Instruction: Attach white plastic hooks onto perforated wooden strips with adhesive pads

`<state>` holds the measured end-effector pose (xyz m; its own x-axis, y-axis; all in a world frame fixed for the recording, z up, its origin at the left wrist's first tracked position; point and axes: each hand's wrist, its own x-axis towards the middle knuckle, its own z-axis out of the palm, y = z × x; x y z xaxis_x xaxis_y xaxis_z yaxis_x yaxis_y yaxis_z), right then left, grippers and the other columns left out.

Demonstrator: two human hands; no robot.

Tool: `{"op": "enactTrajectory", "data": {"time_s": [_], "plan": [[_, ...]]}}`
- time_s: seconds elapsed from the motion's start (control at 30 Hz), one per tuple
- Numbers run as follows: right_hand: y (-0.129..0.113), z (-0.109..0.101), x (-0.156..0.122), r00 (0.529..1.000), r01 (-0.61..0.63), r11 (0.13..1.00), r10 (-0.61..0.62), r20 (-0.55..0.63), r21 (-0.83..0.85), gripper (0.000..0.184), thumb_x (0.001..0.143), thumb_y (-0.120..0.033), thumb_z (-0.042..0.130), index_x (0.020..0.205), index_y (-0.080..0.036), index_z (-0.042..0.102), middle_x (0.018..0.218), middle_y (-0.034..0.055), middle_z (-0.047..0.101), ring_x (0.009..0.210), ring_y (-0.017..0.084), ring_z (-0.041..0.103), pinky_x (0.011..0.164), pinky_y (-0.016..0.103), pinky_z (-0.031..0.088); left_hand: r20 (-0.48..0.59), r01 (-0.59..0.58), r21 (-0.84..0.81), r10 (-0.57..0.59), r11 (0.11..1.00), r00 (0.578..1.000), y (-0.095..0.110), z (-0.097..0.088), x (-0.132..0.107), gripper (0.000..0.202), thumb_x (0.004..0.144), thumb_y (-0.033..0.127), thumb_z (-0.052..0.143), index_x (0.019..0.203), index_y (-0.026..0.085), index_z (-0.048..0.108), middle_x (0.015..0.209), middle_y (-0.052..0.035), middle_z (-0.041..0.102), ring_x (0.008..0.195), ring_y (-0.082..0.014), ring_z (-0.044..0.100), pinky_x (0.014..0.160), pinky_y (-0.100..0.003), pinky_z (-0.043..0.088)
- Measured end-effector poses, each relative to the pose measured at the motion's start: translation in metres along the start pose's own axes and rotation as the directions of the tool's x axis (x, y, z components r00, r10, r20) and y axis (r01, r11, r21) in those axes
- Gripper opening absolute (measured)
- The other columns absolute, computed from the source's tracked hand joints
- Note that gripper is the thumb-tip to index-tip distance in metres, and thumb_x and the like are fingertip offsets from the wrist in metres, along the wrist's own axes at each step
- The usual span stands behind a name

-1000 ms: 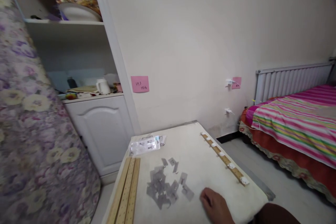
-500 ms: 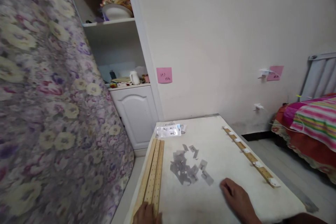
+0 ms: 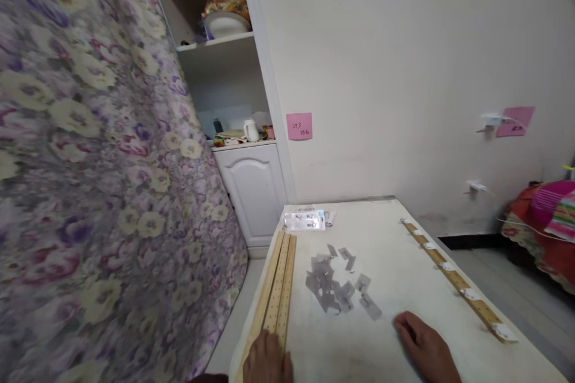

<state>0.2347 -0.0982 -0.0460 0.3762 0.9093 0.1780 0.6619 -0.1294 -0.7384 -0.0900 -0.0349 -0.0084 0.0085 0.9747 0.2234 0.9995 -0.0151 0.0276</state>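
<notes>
The left hand (image 3: pixel 267 359) is lying palm-down across the near part of the wooden strips (image 3: pixel 277 287), along the worktop's (image 3: pixel 341 350) left edge; whether that grip is clamping, I can't tell. Over here, the right hand (image 3: pixel 424 344) is resting in a loose fist, fingers sitting together, between the grey cards (image 3: pixel 324 275) and the disc-studded strip (image 3: pixel 436 256). Far left, a clear pack (image 3: pixel 304 220) is holding small pieces.

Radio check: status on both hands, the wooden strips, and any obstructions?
Left hand on wooden strips, grip unclear. Right hand curled at table, contents hidden. Grey pieces scattered between strips and right hand; none seen on strips.
</notes>
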Motion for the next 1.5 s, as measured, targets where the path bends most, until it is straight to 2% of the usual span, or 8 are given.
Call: {"op": "enactTrajectory", "data": {"time_s": [0.17,0.27,0.33,0.5,0.73,0.93,1.2,1.5], "plan": [[0.001,-0.002,-0.002,1.000,-0.002,1.000,0.002,0.027,-0.024,0.032,0.083,-0.049,0.036,0.077,-0.027,0.057,0.069,-0.0024,0.065,0.068,0.017,0.061,0.065,0.023,0.044,-0.037,0.017,-0.050,-0.019,0.999,0.999,-0.001,-0.004,-0.002,0.033,0.079,0.026,0.043,0.109,0.018,0.056,0.123,-0.0105,0.053,0.117,-0.0261,0.043,0.097,-0.041,0.029],[0.002,-0.002,-0.002,0.999,-0.015,1.000,0.016,0.046,-0.027,0.031,0.083,-0.050,0.036,0.078,-0.028,0.056,0.072,-0.0030,0.066,0.070,0.017,0.061,0.066,0.023,0.045,-0.072,-0.004,-0.109,-0.004,0.994,0.997,-0.011,-0.007,-0.001,0.036,0.083,0.037,0.039,0.109,0.019,0.056,0.124,-0.0105,0.052,0.118,-0.0258,0.043,0.099,-0.040,0.030],[0.003,-0.002,-0.002,0.998,-0.024,0.999,0.025,0.050,-0.025,0.031,0.083,-0.051,0.036,0.078,-0.028,0.056,0.072,-0.0036,0.066,0.070,0.016,0.062,0.066,0.022,0.045,-0.080,0.008,-0.129,-0.018,0.992,0.997,-0.019,-0.010,0.002,0.038,0.085,0.035,0.034,0.113,0.018,0.054,0.125,-0.0115,0.050,0.118,-0.0253,0.043,0.099,-0.039,0.032],[0.007,-0.001,-0.002,0.998,-0.031,0.999,0.032,0.056,-0.021,0.032,0.082,-0.053,0.037,0.079,-0.029,0.057,0.072,-0.0040,0.067,0.070,0.016,0.062,0.065,0.022,0.045,0.039,0.111,-0.170,-0.106,0.979,0.994,-0.031,-0.016,0.008,0.041,0.084,0.028,0.034,0.123,0.019,0.044,0.127,-0.0109,0.046,0.110,-0.0229,0.050,0.089,-0.034,0.041],[0.009,0.001,-0.002,0.998,-0.029,1.000,0.030,0.061,-0.011,0.032,0.081,-0.053,0.038,0.080,-0.028,0.058,0.074,-0.0025,0.067,0.071,0.017,0.062,0.065,0.022,0.046,0.129,0.135,-0.208,-0.110,0.969,0.986,-0.029,-0.019,0.012,0.043,0.080,0.023,0.039,0.123,0.019,0.042,0.127,-0.0106,0.045,0.108,-0.0217,0.050,0.091,-0.032,0.038],[0.009,0.000,-0.002,0.998,-0.030,0.999,0.031,0.052,-0.011,0.031,0.080,-0.053,0.039,0.080,-0.028,0.059,0.074,-0.0024,0.067,0.070,0.017,0.062,0.065,0.022,0.047,0.085,0.111,-0.165,-0.098,0.980,0.992,-0.028,-0.013,0.012,0.043,0.079,0.018,0.037,0.121,0.020,0.043,0.128,-0.0093,0.045,0.110,-0.0205,0.049,0.092,-0.031,0.037],[0.007,-0.001,-0.001,0.998,-0.026,1.000,0.025,0.062,0.011,0.032,0.080,-0.053,0.039,0.079,-0.027,0.058,0.072,-0.0019,0.067,0.068,0.017,0.062,0.063,0.022,0.047,0.201,0.135,-0.147,-0.104,0.980,0.974,-0.027,-0.019,0.021,0.053,0.074,0.013,0.038,0.127,0.022,0.037,0.129,-0.0088,0.046,0.109,-0.0219,0.050,0.089,-0.033,0.039],[0.007,-0.003,-0.002,0.997,-0.013,1.000,0.015,0.075,-0.022,0.034,0.082,-0.053,0.037,0.080,-0.027,0.058,0.073,-0.0039,0.067,0.070,0.014,0.062,0.064,0.019,0.047,0.200,0.147,-0.066,-0.131,0.987,0.971,-0.020,-0.024,0.024,0.055,0.069,0.014,0.041,0.124,0.025,0.040,0.135,-0.0107,0.039,0.107,-0.0291,0.050,0.084,-0.042,0.041]]}}
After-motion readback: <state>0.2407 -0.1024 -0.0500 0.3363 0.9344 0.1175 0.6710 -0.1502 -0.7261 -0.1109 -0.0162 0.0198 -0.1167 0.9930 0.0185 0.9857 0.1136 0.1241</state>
